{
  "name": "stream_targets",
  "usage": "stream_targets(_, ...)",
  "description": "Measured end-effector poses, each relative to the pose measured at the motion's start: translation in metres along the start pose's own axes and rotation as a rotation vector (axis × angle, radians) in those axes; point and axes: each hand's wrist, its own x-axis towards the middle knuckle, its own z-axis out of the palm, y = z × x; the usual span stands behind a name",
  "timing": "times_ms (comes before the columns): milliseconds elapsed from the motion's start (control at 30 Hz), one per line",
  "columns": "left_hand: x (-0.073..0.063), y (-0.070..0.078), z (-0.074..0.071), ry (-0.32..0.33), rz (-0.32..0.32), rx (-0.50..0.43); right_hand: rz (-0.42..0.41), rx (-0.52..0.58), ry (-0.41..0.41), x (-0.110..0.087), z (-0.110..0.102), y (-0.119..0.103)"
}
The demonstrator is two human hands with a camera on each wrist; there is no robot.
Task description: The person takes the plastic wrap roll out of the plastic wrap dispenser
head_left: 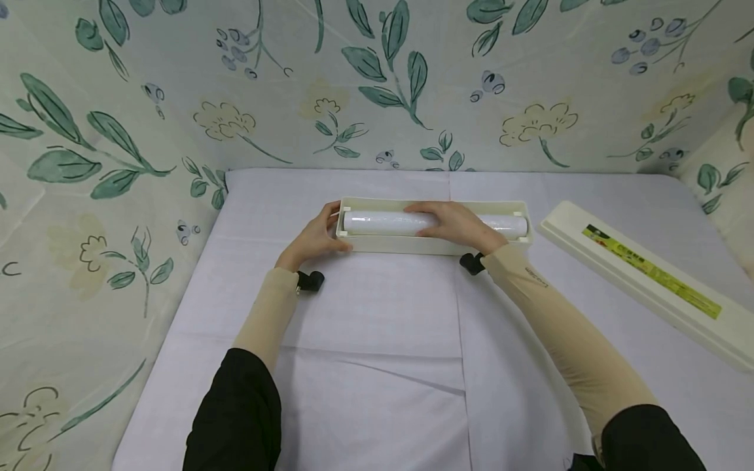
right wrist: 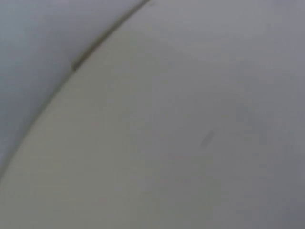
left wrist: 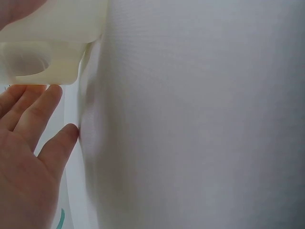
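Observation:
A long cream plastic box [head_left: 406, 245] lies open on the table, with a white roll [head_left: 377, 222] inside that looks like cling film. At the box's left end my left hand [head_left: 312, 239] grips it, thumb along the front and fingers round the end and back. In the left wrist view, fingertips of the left hand [left wrist: 33, 143] touch the box end [left wrist: 66, 64]. My right hand [head_left: 456, 224] holds the roll right of its middle, fingers on the far side and thumb nearer. Only a blurred pale surface [right wrist: 167, 133] fills the right wrist view.
A long cream lid [head_left: 636, 281] with a yellow-green label [head_left: 654, 271] lies slanted at the right of the table. White cloth [head_left: 377, 314] covers the tabletop, with creases at the front. Leaf-patterned fabric [head_left: 265, 118] hangs behind and at the sides.

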Motion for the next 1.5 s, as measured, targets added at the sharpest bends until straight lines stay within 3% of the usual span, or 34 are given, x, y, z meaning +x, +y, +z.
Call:
stream_targets(167,0.002,0.000,0.001,-0.003,-0.004,-0.006,0.011,-0.040,-0.034,0.000,0.000,0.002)
stream_targets(300,0.000,0.004,0.000,-0.017,-0.015,-0.016,0.012,-0.041,-0.016,-0.001,0.001,0.003)
stream_targets(533,-0.014,0.031,0.000,-0.041,-0.014,-0.024,0.008,-0.027,0.026,-0.002,0.004,0.004)
stream_targets(633,-0.015,0.031,0.000,-0.044,-0.020,-0.029,0.013,-0.012,0.025,-0.003,0.003,0.002)
stream_targets(933,0.001,0.000,0.000,-0.028,-0.009,-0.040,0.033,0.016,0.026,-0.005,-0.007,-0.011)
stream_targets(1500,-0.002,0.001,-0.001,-0.007,-0.002,0.015,0.022,-0.029,0.068,-0.011,-0.022,-0.023)
